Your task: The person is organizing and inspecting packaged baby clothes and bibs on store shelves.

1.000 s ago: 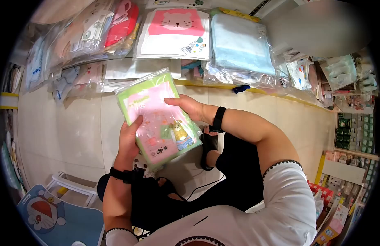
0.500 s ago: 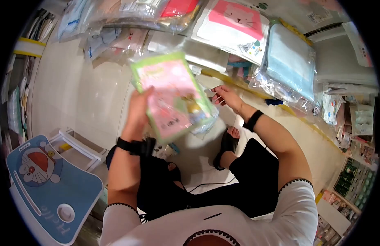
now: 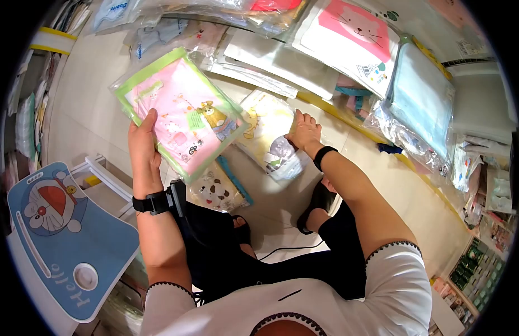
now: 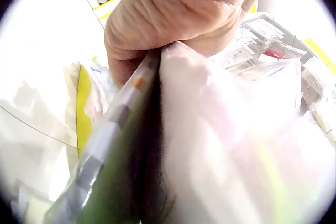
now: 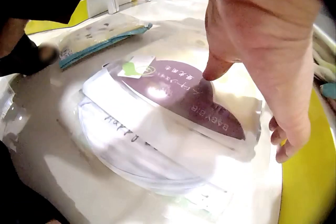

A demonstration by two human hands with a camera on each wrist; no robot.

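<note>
My left hand (image 3: 143, 143) grips a flat pink and green package (image 3: 175, 117) in clear plastic, thumb on its bear-printed face. In the left wrist view the hand (image 4: 173, 14) pinches its upper edge; a pale pink layer (image 4: 205, 129) faces the camera. On the floor lies a bagged baby bib (image 3: 269, 134), its purple label (image 5: 184, 95) reading "BABY BIB". My right hand (image 3: 305, 131) is over the bib's right side, thumb tip at the label and fingers at the bag's edge. A second bagged item (image 3: 217, 187) with a panda print and blue edge lies near my feet.
A low shelf edged in yellow (image 3: 326, 112) runs across the front, stacked with bagged goods such as a pink cat-face package (image 3: 354, 28) and a light blue one (image 3: 419, 84). At left stands a blue cartoon folding table (image 3: 69, 241). Small goods hang at right (image 3: 483, 269).
My right hand has let go of the pink and green package and moved down to the bagged bib on the floor. My left hand has carried the package left, uncovering the bib and panda item.
</note>
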